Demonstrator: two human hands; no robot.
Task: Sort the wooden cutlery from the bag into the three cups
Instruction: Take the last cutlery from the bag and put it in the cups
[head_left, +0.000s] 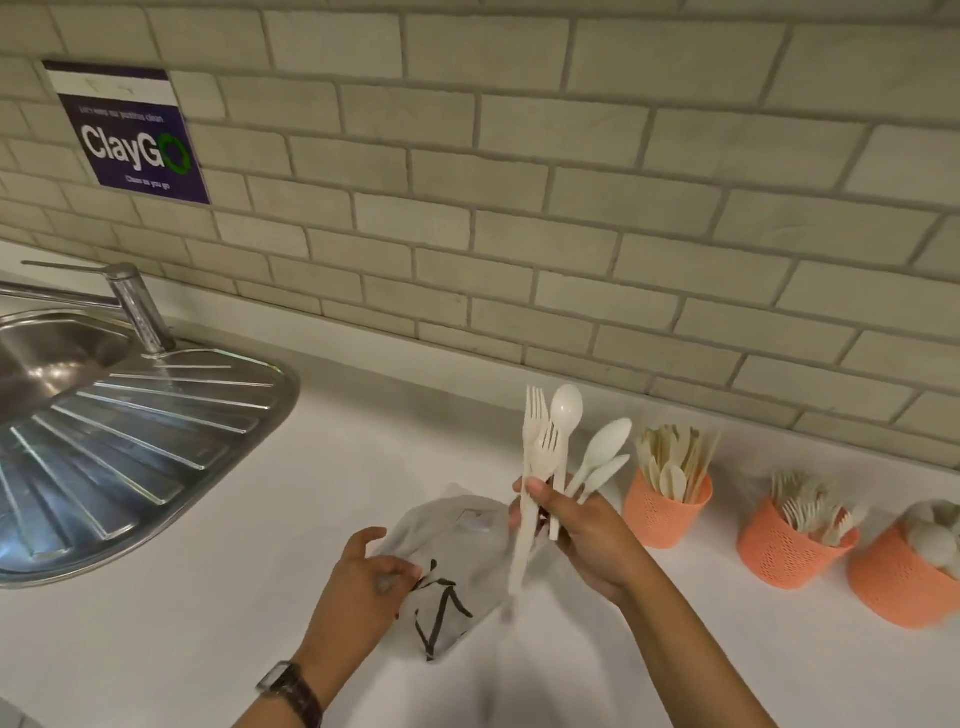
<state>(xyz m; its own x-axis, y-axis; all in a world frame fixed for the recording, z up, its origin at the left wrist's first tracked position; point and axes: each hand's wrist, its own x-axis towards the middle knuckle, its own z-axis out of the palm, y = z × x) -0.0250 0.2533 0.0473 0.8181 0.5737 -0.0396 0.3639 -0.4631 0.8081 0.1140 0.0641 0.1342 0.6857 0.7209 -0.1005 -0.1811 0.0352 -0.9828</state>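
Right now, from my head view, my right hand (582, 535) grips a bunch of pale forks and spoons (545, 452). My fingers (537, 488) are curled round the handles, and the heads fan upward above the crumpled grey cloth bag (457, 551) on the white table (208, 623). My left hand (363, 577) pinches the bag's left edge. To my right stands a row: the first orange perforated cup (665, 512) holds spoons and sticks, the middle cup (784, 551) forks, and the last cup (904, 587) rounded pale pieces. A steel sink (130, 441) sits left.
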